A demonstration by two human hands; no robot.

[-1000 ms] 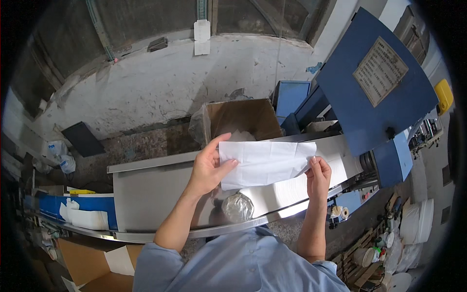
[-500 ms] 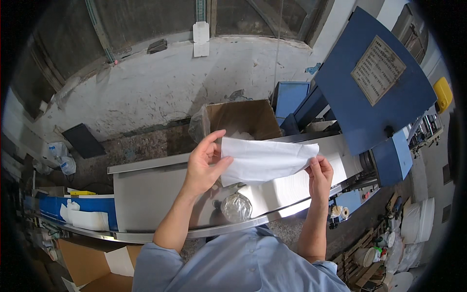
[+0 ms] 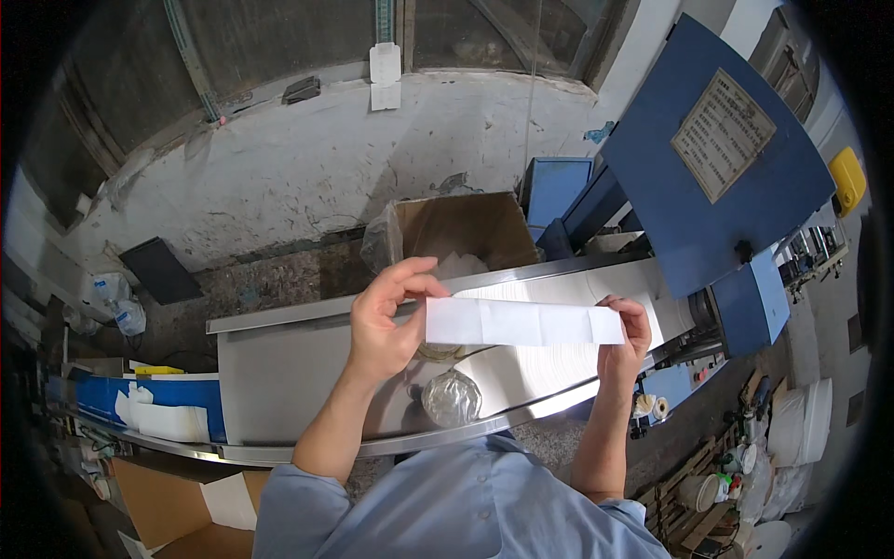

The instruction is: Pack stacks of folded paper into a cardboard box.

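Note:
Between my two hands a white folded paper sheet (image 3: pixel 523 322) is held up as a narrow band with vertical creases. My left hand (image 3: pixel 391 317) pinches its left end between thumb and fingers. At its right end my right hand (image 3: pixel 629 334) grips the edge, some fingers behind the paper. Below the sheet, on the metal conveyor table (image 3: pixel 289 382), lies a long row of stacked white paper pieces (image 3: pixel 549 373). A round clear plastic-wrapped object (image 3: pixel 452 399) rests near the table's front edge, and another roundish thing behind it is partly hidden by the sheet.
An open cardboard box (image 3: pixel 466 224) stands beyond the table. At right rises a blue machine (image 3: pixel 717 158) with a posted notice. Another open box (image 3: pixel 186 503) sits at lower left, near a blue belt (image 3: pixel 98 396) bearing white paper. Pallets and bags lie at far right.
The sheet has turned from a wide, slanting, loose face to a narrower, flatter, level band. My right hand has shifted slightly right, and both hands still hold the ends.

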